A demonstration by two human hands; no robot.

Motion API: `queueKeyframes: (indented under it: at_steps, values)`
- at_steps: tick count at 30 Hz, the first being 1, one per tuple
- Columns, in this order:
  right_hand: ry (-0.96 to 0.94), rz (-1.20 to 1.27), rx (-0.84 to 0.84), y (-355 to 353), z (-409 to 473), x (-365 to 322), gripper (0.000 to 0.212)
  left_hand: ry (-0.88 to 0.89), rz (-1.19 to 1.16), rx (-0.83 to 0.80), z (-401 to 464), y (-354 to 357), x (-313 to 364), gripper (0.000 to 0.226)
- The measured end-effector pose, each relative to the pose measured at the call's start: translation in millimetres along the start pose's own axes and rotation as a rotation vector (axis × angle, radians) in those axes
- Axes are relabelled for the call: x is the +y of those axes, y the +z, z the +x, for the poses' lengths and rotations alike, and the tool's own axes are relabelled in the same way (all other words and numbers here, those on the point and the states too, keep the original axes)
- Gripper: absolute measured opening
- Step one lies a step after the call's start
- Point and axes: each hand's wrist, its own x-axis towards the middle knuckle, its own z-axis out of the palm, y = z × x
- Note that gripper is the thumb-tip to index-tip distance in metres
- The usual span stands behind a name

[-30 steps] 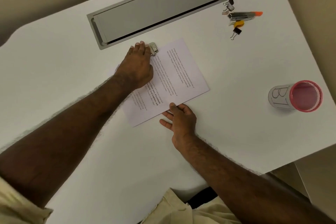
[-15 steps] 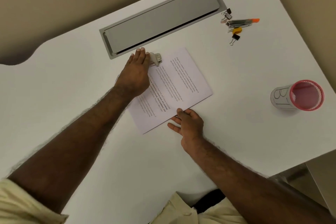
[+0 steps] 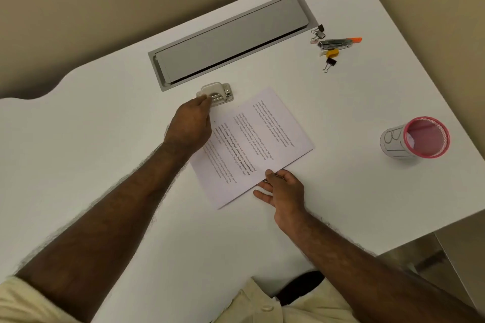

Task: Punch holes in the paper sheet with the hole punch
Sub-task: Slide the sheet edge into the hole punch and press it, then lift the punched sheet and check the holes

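Observation:
The printed paper sheet [image 3: 258, 144] lies slanted on the white desk [image 3: 105, 155]. A small silver hole punch [image 3: 216, 92] stands just past the sheet's far left edge, apart from the paper. My left hand [image 3: 190, 127] reaches over the sheet's left corner, and its fingertips pinch the punch's left end. My right hand [image 3: 282, 191] is at the sheet's near edge, thumb on top of the paper and the other fingers spread on the desk beside it.
A long grey cable-tray lid [image 3: 231, 37] is set into the desk behind the punch. A stapler with an orange tip [image 3: 337, 43] and several binder clips [image 3: 329, 63] lie at the far right. A pink mesh cup [image 3: 417, 139] lies on its side at the right.
My left hand has drawn back from on top of the punch to its left end, uncovering it. The punch is now off the paper's edge. My right hand keeps its hold.

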Motion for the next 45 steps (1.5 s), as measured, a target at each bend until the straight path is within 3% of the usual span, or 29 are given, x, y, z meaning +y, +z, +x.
queueKeyframes:
  at_steps: [4,12,15,18,28,35,45]
  values:
    - [-0.039,-0.046,-0.017,-19.2,-3.9,-1.9,0.015,-0.051,-0.084,0.026,-12.0,2.3,4.7,0.035]
    - [-0.170,-0.155,-0.142,-50.8,-17.6,-6.8,0.008,-0.173,-0.365,-0.081,-29.0,12.2,11.8,0.025]
    - [-0.246,-0.230,-0.167,-57.9,-22.6,-11.9,0.012,-0.223,-0.490,-0.013,-34.7,8.7,12.2,0.015]
    - [-0.332,-0.281,-0.176,-62.5,-27.2,-19.6,0.013,-0.276,-0.599,0.045,-42.2,-1.9,13.8,0.022]
    - [-0.609,-0.461,-0.188,-60.6,-48.1,-70.0,0.006,-0.317,-0.801,0.144,-81.1,-33.6,9.8,0.014]
    - [-0.831,-0.486,-0.217,-50.9,-70.5,-105.9,0.009,-0.235,-0.997,0.289,-126.2,-47.7,14.5,0.007]
    - [-1.019,-0.676,-0.190,-58.2,-79.5,-87.0,0.012,-0.400,-1.047,0.441,-191.3,-16.4,25.2,0.013]
